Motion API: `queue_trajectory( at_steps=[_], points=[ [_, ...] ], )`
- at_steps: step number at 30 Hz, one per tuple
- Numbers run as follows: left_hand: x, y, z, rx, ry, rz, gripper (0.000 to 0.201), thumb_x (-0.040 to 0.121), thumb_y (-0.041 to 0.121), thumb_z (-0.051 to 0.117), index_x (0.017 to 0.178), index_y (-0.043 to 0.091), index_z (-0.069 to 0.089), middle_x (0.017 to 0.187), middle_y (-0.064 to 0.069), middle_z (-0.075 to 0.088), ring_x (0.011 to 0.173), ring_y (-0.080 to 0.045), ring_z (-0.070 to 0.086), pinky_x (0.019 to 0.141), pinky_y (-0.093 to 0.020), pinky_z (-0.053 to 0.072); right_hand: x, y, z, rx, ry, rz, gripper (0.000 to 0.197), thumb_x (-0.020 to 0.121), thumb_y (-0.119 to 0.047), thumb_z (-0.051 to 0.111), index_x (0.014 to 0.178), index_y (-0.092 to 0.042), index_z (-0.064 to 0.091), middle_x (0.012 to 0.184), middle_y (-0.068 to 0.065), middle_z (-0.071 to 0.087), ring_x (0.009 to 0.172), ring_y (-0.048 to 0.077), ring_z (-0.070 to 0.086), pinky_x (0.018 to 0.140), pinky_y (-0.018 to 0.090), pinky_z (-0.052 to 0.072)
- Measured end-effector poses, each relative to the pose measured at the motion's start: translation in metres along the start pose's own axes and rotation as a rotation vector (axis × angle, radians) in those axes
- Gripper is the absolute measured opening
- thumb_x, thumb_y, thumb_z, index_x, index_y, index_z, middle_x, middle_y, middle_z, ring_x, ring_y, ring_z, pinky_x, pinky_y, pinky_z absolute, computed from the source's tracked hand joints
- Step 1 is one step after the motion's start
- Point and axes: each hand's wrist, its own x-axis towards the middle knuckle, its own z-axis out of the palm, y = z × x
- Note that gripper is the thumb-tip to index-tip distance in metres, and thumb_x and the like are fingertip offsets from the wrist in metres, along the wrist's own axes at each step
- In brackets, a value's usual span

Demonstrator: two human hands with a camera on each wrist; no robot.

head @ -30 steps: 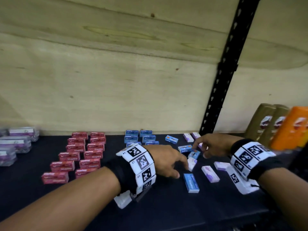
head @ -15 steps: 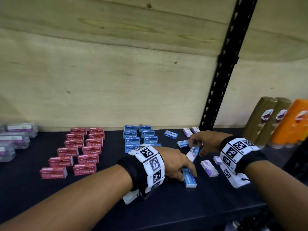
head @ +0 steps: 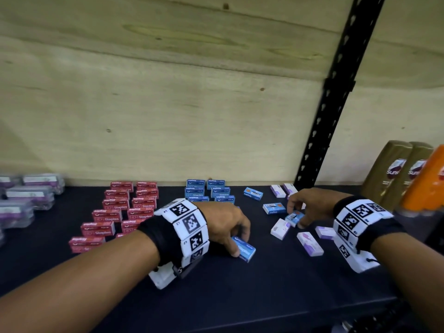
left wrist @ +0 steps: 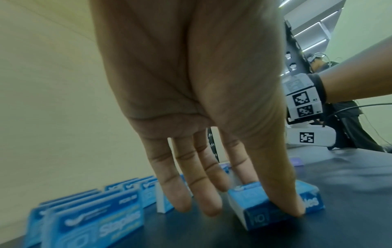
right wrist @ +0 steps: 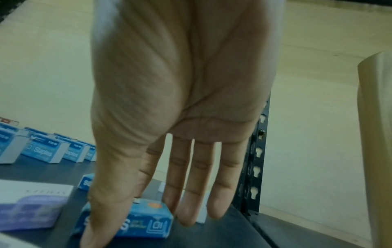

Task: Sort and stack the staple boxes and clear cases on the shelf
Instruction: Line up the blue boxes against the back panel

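Black shelf (head: 240, 296) holds little boxes. Left hand (head: 223, 222) pinches a blue box (head: 245, 248) near the front. Right hand (head: 310, 207) pinches another blue box (head: 295, 218) among the purple boxes (head: 310, 243).

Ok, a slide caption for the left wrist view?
Left hand pinches a blue staple box on the dark shelf.

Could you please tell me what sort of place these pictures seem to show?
Probably a shop shelf or stockroom rack: a dark shelf on a slotted metal upright, rows of red staple boxes and blue staple boxes, with shampoo bottles alongside.
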Motion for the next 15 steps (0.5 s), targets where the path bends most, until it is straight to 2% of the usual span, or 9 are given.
queue_trajectory(
  at_steps=[3, 5, 8, 10, 13, 15],
  points=[
    [-0.009, -0.011, -0.002, -0.038, 0.019, -0.051, 0.035, 0.077, 0.030, 0.082, 0.106, 0.021, 0.065, 0.094, 0.007, 0.060, 0.067, 0.000, 0.050, 0.059, -0.018, 0.038, -0.003, 0.004, -0.001, 0.000, -0.007, 0.009, 0.029, 0.076, -0.032, 0.082, 0.098, -0.035, 0.064, 0.103, -0.012, 0.063, 0.084, 0.003, 0.057, 0.078, 0.022, 0.044],
    [-0.014, -0.018, -0.002, -0.067, 0.033, -0.090, 0.036, 0.075, 0.028, 0.083, 0.104, 0.020, 0.063, 0.089, 0.008, 0.058, 0.064, 0.000, 0.049, 0.059, -0.020, 0.040, -0.006, 0.004, -0.002, -0.001, -0.001, 0.025, 0.023, 0.081, -0.039, 0.078, 0.099, -0.035, 0.065, 0.097, -0.012, 0.063, 0.084, 0.004, 0.058, 0.078, 0.023, 0.046],
    [-0.022, -0.027, -0.001, -0.095, 0.052, -0.147, 0.037, 0.075, 0.026, 0.083, 0.105, 0.019, 0.062, 0.088, 0.007, 0.059, 0.069, -0.007, 0.053, 0.066, -0.023, 0.045, -0.010, 0.001, -0.004, 0.000, -0.017, 0.047, 0.015, 0.091, -0.045, 0.065, 0.102, -0.036, 0.066, 0.099, -0.006, 0.069, 0.087, 0.009, 0.064, 0.084, 0.028, 0.051],
    [-0.027, -0.033, -0.001, -0.064, 0.059, -0.177, 0.036, 0.079, 0.028, 0.080, 0.109, 0.020, 0.063, 0.090, 0.009, 0.059, 0.076, -0.008, 0.055, 0.068, -0.021, 0.045, -0.011, -0.001, -0.005, -0.036, -0.022, 0.057, 0.016, 0.097, -0.041, 0.054, 0.108, -0.033, 0.063, 0.099, -0.004, 0.070, 0.081, 0.010, 0.063, 0.081, 0.028, 0.050],
    [-0.037, -0.041, -0.003, 0.002, 0.068, -0.213, 0.028, 0.084, 0.031, 0.074, 0.109, 0.021, 0.066, 0.094, 0.010, 0.060, 0.082, -0.008, 0.055, 0.062, -0.015, 0.039, -0.010, -0.006, -0.007, -0.094, 0.053, 0.036, 0.022, 0.101, -0.029, 0.049, 0.121, -0.026, 0.058, 0.095, -0.010, 0.058, 0.081, 0.009, 0.054, 0.076, 0.025, 0.040],
    [-0.043, -0.045, -0.005, 0.033, 0.080, -0.261, 0.026, 0.086, 0.032, 0.072, 0.108, 0.022, 0.066, 0.094, 0.010, 0.059, 0.083, -0.009, 0.054, 0.061, -0.017, 0.038, -0.009, -0.011, -0.012, -0.023, 0.083, 0.008, 0.012, 0.100, -0.029, 0.052, 0.111, -0.029, 0.057, 0.086, -0.009, 0.063, 0.074, 0.008, 0.058, 0.074, 0.026, 0.043]
  ],
)
